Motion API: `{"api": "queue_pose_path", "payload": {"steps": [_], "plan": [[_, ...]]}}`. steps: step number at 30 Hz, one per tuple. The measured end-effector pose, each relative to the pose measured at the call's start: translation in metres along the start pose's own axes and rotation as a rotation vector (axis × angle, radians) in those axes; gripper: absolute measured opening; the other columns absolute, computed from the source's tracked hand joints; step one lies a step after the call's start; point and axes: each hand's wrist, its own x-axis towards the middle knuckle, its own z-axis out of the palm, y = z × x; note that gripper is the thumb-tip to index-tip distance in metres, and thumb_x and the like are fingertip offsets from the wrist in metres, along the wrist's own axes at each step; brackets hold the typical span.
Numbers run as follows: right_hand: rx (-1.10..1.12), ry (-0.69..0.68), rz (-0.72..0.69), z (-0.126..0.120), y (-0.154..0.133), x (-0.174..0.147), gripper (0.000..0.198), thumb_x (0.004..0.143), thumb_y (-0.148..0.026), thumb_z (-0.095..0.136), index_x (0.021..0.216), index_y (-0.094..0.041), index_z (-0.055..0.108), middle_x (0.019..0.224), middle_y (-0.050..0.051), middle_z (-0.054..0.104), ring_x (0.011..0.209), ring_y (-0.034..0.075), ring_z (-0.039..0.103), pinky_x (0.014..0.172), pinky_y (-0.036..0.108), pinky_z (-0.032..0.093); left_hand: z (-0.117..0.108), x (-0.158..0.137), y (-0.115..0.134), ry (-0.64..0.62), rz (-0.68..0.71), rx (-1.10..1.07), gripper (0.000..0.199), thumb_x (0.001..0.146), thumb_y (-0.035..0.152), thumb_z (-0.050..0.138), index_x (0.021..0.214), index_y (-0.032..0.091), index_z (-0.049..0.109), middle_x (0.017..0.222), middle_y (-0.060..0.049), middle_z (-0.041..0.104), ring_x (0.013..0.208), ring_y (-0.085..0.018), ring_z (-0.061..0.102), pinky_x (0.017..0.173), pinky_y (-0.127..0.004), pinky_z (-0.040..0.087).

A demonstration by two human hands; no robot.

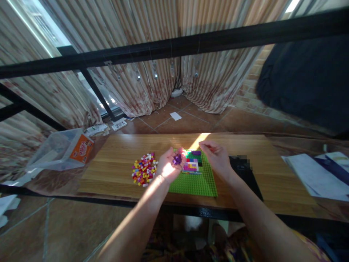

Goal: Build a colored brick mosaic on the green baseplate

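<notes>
My left hand (pixel 167 168) is turned palm up with its fingers curled around several small purple toy bricks (pixel 177 159). It hovers over the left part of a green studded baseplate (pixel 194 186). Coloured bricks (pixel 191 166) in pink, yellow, white, green and blue are set on the plate's far half, partly behind my left hand. Above the plate's right edge, my right hand (pixel 218 159) has thumb and fingertips pinched together. Anything between those fingertips is too small to make out.
Loose bricks (pixel 144 170) lie in a pile on the wooden table (pixel 109 160), left of the plate. A dark flat object (pixel 245 174) rests on the right. A clear plastic bin (pixel 57 151) stands past the left end; papers (pixel 313 174) lie far right.
</notes>
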Motion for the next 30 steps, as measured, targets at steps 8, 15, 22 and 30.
{"api": "queue_pose_path", "payload": {"steps": [8,15,22,30], "plan": [[-0.178,-0.293,-0.287,-0.008,-0.035,-0.038,0.02,0.089,-0.026,0.054,0.101,-0.027,0.07,0.104,0.005,0.068,0.097,0.019,0.063,0.086,0.039,0.05,-0.004,-0.014,-0.011,-0.173,-0.091,-0.103,0.047,0.095,0.04,0.037,0.119,0.004,0.054,0.106,-0.021,0.066,0.098,-0.026,0.067,0.08,-0.04,0.056],[-0.421,-0.251,-0.45,-0.011,-0.032,-0.037,0.023,0.091,-0.026,0.053,0.108,-0.028,0.069,0.103,0.007,0.064,0.098,0.023,0.057,0.087,0.044,0.046,-0.003,-0.018,-0.021,-0.248,-0.14,-0.006,0.055,0.095,0.05,0.031,0.112,0.007,0.06,0.097,-0.016,0.068,0.084,-0.022,0.066,0.079,-0.036,0.054],[-0.477,-0.282,-0.449,-0.006,-0.031,-0.04,0.018,0.09,-0.028,0.056,0.097,-0.027,0.072,0.105,0.007,0.063,0.099,0.024,0.053,0.085,0.044,0.045,-0.002,-0.015,-0.028,-0.278,-0.179,-0.015,0.064,0.094,0.055,0.025,0.1,0.006,0.065,0.087,-0.014,0.067,0.077,-0.018,0.062,0.075,-0.03,0.053],[-0.324,-0.232,-0.285,-0.02,-0.028,-0.035,0.015,0.089,-0.028,0.057,0.091,-0.025,0.071,0.099,0.005,0.067,0.097,0.021,0.06,0.089,0.041,0.047,-0.002,-0.018,-0.027,-0.123,-0.103,0.046,0.046,0.095,0.042,0.036,0.096,0.005,0.064,0.088,-0.015,0.069,0.078,-0.019,0.067,0.074,-0.031,0.056]]}}
